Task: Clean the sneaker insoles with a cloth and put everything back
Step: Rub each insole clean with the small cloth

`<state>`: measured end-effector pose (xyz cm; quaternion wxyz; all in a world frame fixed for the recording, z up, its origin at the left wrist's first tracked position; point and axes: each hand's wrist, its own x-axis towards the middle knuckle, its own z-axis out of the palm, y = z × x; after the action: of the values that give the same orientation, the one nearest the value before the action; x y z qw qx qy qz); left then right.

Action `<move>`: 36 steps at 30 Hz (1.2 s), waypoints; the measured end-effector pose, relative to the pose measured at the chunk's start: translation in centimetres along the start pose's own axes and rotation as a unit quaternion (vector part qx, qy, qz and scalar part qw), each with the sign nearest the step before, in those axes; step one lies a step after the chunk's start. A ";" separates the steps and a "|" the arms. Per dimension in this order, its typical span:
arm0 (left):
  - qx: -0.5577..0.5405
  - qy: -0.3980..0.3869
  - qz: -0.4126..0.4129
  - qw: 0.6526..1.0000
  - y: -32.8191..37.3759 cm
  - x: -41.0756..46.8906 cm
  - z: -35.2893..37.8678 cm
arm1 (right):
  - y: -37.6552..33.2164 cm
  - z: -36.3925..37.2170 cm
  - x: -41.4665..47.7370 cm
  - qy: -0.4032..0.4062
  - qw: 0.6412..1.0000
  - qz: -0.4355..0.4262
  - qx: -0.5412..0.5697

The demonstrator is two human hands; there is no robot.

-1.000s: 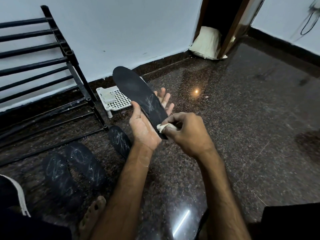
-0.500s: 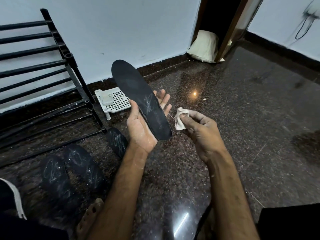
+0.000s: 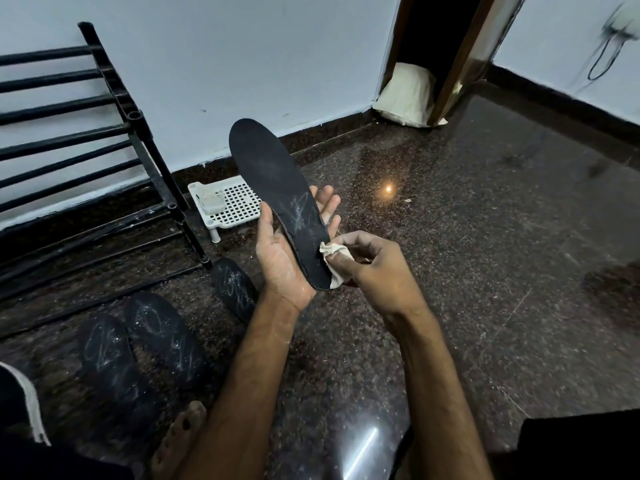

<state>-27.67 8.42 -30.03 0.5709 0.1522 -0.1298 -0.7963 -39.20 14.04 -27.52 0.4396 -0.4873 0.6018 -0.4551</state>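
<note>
the insole (image 3: 280,202) is lying propped in my half-open left hand (image 3: 282,261) so its chalky face is showing, while my right hand (image 3: 377,268) is pinching the cloth (image 3: 334,259) against its heel edge

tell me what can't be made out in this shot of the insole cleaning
All head view:
- Insole underside: faces away, resting in the left hand.
- Most of the cloth: bunched inside the right hand grip.
- Floor insole: near end hidden by the left forearm.
- Sneaker: cut off by the left edge.
- Small box on the white rack: too small to identify.
- Wall cable: motion-blurred.
</note>
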 end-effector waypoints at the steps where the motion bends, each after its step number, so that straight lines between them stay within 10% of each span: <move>1: 0.002 0.000 0.001 1.000 0.0 0.0 -0.1 | 0.1 0.0 0.1 -0.001 1.000 0.000 -0.012; 8: -0.055 -0.003 0.058 0.997 1.2 0.6 -1.7 | -0.6 -0.5 -0.8 -0.072 0.992 0.018 -0.099; 14: -0.017 0.017 0.040 0.999 1.3 0.9 -2.1 | -1.8 1.1 -0.4 0.107 0.961 -0.094 -0.236; 19: -0.017 0.029 0.011 0.999 1.1 0.8 -1.6 | -2.0 2.7 -0.4 0.037 0.928 -0.141 -0.344; 36: 0.006 -0.013 -0.057 0.998 0.0 0.3 -1.1 | -1.8 1.0 2.0 0.093 0.920 -0.179 -0.335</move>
<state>-27.37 8.07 -31.07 0.5223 0.1523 -0.1328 -0.8285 -38.20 11.79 -26.09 0.1033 -0.6613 0.6599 -0.3413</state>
